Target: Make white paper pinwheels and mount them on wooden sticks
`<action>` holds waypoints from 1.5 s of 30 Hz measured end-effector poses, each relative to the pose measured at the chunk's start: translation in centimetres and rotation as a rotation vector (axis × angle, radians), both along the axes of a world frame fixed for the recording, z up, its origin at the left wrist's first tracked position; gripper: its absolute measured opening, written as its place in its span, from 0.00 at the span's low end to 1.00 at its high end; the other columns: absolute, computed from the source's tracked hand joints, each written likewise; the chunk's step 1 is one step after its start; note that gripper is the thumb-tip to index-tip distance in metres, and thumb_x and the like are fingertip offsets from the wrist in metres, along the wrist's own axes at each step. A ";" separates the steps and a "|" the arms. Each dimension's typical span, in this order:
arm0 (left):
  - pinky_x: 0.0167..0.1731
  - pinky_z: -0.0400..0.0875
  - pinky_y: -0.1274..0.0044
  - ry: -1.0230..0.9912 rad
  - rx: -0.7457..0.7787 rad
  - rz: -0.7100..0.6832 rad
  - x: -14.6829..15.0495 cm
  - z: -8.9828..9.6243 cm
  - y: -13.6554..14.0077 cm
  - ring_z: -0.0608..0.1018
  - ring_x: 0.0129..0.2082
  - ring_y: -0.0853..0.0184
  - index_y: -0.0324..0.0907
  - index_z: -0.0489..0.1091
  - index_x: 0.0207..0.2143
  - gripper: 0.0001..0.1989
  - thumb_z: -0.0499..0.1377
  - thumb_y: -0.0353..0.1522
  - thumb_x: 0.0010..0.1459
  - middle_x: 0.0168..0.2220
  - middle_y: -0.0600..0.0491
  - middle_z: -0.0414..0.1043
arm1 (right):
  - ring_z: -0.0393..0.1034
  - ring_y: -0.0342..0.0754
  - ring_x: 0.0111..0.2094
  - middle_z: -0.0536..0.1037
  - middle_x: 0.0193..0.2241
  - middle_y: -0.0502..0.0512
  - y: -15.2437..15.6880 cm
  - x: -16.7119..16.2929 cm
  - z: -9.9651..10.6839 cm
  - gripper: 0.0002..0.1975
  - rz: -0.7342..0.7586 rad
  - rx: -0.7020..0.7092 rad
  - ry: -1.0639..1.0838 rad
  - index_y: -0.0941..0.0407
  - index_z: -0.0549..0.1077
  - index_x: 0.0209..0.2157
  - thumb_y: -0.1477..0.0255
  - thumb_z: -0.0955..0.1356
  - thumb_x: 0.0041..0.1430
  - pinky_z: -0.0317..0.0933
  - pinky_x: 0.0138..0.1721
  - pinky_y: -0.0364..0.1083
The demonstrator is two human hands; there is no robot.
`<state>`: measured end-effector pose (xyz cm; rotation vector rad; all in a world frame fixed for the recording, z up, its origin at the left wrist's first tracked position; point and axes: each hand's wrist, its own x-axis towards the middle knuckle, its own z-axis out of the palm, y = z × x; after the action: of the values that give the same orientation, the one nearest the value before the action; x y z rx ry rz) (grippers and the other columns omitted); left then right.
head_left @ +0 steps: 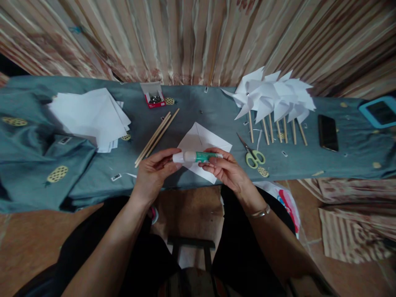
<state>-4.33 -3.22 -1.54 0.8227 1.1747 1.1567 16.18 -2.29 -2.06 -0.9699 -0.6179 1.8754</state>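
Note:
Both hands grip a white and green glue stick (189, 156), held level above the table. My left hand (156, 167) pinches its white end between thumb and fingers. Around the green end are the fingers of my right hand (228, 168). Beneath it lies a square white sheet of paper (198, 136) with crease or cut lines toward its middle, partly covered by my hands. Several thin wooden sticks (157, 134) lie just beyond my left hand. Scissors (253, 156) with green handles rest to the right of the paper, blades pointing away from me.
White paper pinwheels (275, 95) on sticks lie at the back right, near a dark phone (328, 133) and a blue-framed device (379, 112). A stack of white paper (89, 115) is on the left. A small red box (154, 99) holds metal pins. Striped curtains (185, 41) hang behind the table.

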 end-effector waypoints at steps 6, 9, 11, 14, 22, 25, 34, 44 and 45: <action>0.45 0.76 0.69 0.018 0.019 -0.014 0.0 0.1 -0.1 0.80 0.39 0.62 0.43 0.79 0.38 0.19 0.74 0.34 0.39 0.38 0.50 0.80 | 0.80 0.43 0.30 0.82 0.30 0.50 0.1 -0.2 0.2 0.14 0.009 0.010 -0.030 0.57 0.78 0.34 0.72 0.78 0.42 0.75 0.37 0.40; 0.46 0.76 0.69 0.053 0.038 -0.016 -0.1 0.3 -0.1 0.80 0.39 0.62 0.43 0.79 0.37 0.18 0.74 0.34 0.40 0.39 0.50 0.80 | 0.80 0.42 0.30 0.82 0.29 0.49 0.0 -0.3 0.2 0.14 0.024 0.018 -0.055 0.56 0.78 0.34 0.72 0.78 0.42 0.75 0.37 0.39; 0.46 0.76 0.68 0.091 0.049 -0.019 -0.1 0.4 -0.2 0.80 0.40 0.61 0.44 0.79 0.37 0.18 0.74 0.34 0.40 0.40 0.50 0.79 | 0.80 0.42 0.30 0.82 0.29 0.49 0.0 -0.3 0.2 0.15 0.031 0.023 -0.073 0.56 0.78 0.35 0.71 0.78 0.43 0.74 0.37 0.38; 0.46 0.76 0.67 0.141 0.082 -0.028 -0.2 0.4 -0.2 0.80 0.41 0.59 0.44 0.80 0.37 0.18 0.73 0.35 0.40 0.41 0.49 0.79 | 0.79 0.42 0.29 0.83 0.28 0.50 -0.1 -0.2 0.2 0.15 0.035 0.034 -0.095 0.56 0.78 0.36 0.70 0.78 0.44 0.74 0.36 0.38; 0.48 0.75 0.68 0.338 0.254 -0.086 -0.4 0.0 -0.6 0.79 0.43 0.60 0.46 0.79 0.39 0.14 0.69 0.36 0.47 0.44 0.49 0.77 | 0.80 0.42 0.27 0.83 0.28 0.49 0.0 -0.4 0.4 0.14 0.041 0.048 -0.122 0.56 0.78 0.34 0.70 0.78 0.43 0.74 0.33 0.38; 0.45 0.76 0.68 0.429 0.306 -0.108 -0.4 -0.1 -0.6 0.79 0.42 0.60 0.47 0.79 0.40 0.13 0.68 0.36 0.49 0.42 0.49 0.78 | 0.80 0.43 0.28 0.83 0.28 0.48 -0.1 -0.6 0.3 0.15 0.045 0.041 -0.131 0.56 0.78 0.34 0.70 0.78 0.42 0.75 0.35 0.39; 0.47 0.72 0.69 0.524 0.392 -0.209 -0.3 -0.1 -0.8 0.79 0.41 0.60 0.46 0.79 0.40 0.11 0.66 0.35 0.52 0.39 0.49 0.79 | 0.80 0.43 0.29 0.83 0.28 0.47 -0.5 -1.3 0.0 0.13 0.098 0.092 -0.167 0.54 0.78 0.35 0.68 0.78 0.45 0.74 0.33 0.40; 0.41 0.70 0.73 0.475 0.203 0.401 -7.6 -1.5 1.8 0.76 0.36 0.66 0.40 0.75 0.38 0.17 0.70 0.35 0.44 0.37 0.55 0.78 | 0.78 0.42 0.31 0.83 0.36 0.54 0.1 0.7 0.7 0.16 -0.010 0.192 -0.295 0.54 0.78 0.41 0.63 0.75 0.51 0.72 0.34 0.40; 0.44 0.69 0.73 0.543 0.220 0.402 -8.6 -1.9 1.9 0.75 0.38 0.65 0.40 0.75 0.39 0.16 0.69 0.35 0.47 0.40 0.56 0.77 | 0.78 0.42 0.31 0.83 0.36 0.55 0.0 0.8 0.7 0.15 -0.013 0.192 -0.313 0.54 0.79 0.40 0.63 0.75 0.51 0.71 0.34 0.41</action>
<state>-12.96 -1.30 -3.42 1.1481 1.7375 1.4572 16.96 -2.25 -1.31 -1.1451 -0.9562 1.6292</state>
